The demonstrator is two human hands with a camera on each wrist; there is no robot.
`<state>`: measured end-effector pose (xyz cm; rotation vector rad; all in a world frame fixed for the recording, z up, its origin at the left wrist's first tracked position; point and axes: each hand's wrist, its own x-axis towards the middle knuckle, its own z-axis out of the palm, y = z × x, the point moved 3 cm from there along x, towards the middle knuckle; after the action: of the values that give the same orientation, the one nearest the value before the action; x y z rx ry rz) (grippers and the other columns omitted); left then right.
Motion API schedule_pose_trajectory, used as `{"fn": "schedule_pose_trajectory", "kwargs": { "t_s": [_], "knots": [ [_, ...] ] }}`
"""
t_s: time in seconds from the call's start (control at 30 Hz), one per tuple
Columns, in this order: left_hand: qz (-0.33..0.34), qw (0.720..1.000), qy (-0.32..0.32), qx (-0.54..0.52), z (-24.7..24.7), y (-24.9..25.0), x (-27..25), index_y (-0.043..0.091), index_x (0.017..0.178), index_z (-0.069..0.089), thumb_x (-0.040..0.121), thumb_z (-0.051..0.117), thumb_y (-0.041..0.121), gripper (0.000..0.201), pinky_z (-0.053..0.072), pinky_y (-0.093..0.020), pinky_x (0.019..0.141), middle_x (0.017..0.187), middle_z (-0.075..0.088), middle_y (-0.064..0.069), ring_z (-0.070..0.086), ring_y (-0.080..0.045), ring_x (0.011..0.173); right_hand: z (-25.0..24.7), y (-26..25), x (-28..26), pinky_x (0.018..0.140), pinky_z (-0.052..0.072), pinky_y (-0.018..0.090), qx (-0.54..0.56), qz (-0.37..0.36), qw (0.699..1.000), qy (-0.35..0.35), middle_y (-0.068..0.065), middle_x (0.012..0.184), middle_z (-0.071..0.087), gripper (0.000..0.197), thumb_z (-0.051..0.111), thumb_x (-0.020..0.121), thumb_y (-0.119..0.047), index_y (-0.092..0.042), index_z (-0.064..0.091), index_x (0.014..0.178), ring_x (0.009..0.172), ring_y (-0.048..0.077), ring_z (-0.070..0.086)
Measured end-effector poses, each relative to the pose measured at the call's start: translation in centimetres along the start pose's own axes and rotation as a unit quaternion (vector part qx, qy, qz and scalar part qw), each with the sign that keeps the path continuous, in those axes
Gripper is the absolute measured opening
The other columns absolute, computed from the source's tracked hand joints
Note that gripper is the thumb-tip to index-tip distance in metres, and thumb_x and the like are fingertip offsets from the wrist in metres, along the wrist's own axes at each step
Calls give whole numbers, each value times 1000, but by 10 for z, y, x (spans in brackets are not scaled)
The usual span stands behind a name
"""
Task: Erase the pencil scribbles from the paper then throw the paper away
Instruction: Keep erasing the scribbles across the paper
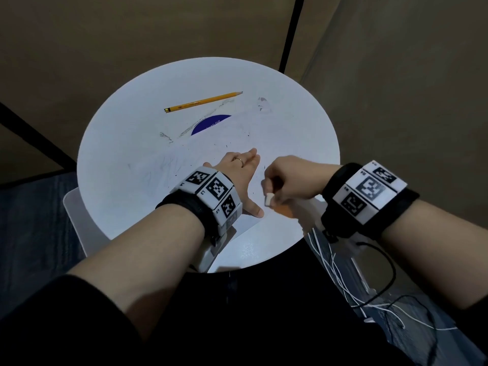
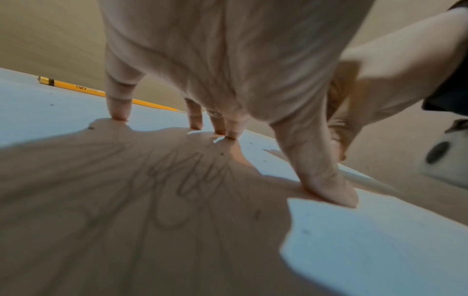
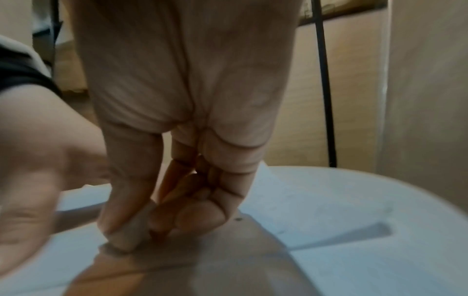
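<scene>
The paper [image 1: 211, 154] is being pinned mid-table by the left hand [image 1: 241, 175], fingers spread flat, so rubbing cannot shift it; at its three o'clock, the eraser [image 1: 268, 199] is being pinched by the right hand [image 1: 287, 180].

Your left hand [image 1: 241, 167] lies flat on paper [image 1: 184, 165] on round white surface [image 1: 118, 143]. Your right hand [image 1: 289, 178] pinches white eraser [image 1: 268, 199] beside left thumb. Yellow pencil [image 1: 203, 101] lies at far side.
</scene>
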<state>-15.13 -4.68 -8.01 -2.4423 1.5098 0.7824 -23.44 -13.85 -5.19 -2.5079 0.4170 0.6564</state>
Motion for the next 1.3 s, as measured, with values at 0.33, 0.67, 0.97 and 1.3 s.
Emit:
{"fn": "schedule_pose_trajectory", "kwargs": {
  "t_s": [0.33,0.67,0.97,1.3],
  "knots": [
    [3,1000,-2,1,0,-1,2,26,150,-5,68,70,64,117,26,-56,105,156,-14,17,-1,-11,143,-12,18,0,55,39,17,25,35,999,4,-10,60,56,24,74,72,-10,-22,56,62,58,4,52],
    [4,1000,3,15,-1,-2,1,26,150,-6,67,69,65,118,29,-54,104,156,-13,17,1,-12,143,-17,13,2,53,38,19,-28,40,999,3,-10,62,53,27,74,74,-12,-20,51,62,60,8,51],
    [12,999,13,32,-8,-2,-2,25,151,4,66,71,63,114,34,-48,101,157,-1,14,11,-17,141,-11,6,7,60,42,21,32,43,998,12,-5,68,60,18,74,73,-12,-18,58,68,65,9,54],
    [-58,997,30,-39,-42,-28,21,10,139,34,68,82,40,91,41,-36,97,144,28,-8,38,-25,128,-75,18,64,67,52,31,90,87,974,189,9,77,62,5,64,81,-2,-6,60,80,65,19,57]
  ]
}}
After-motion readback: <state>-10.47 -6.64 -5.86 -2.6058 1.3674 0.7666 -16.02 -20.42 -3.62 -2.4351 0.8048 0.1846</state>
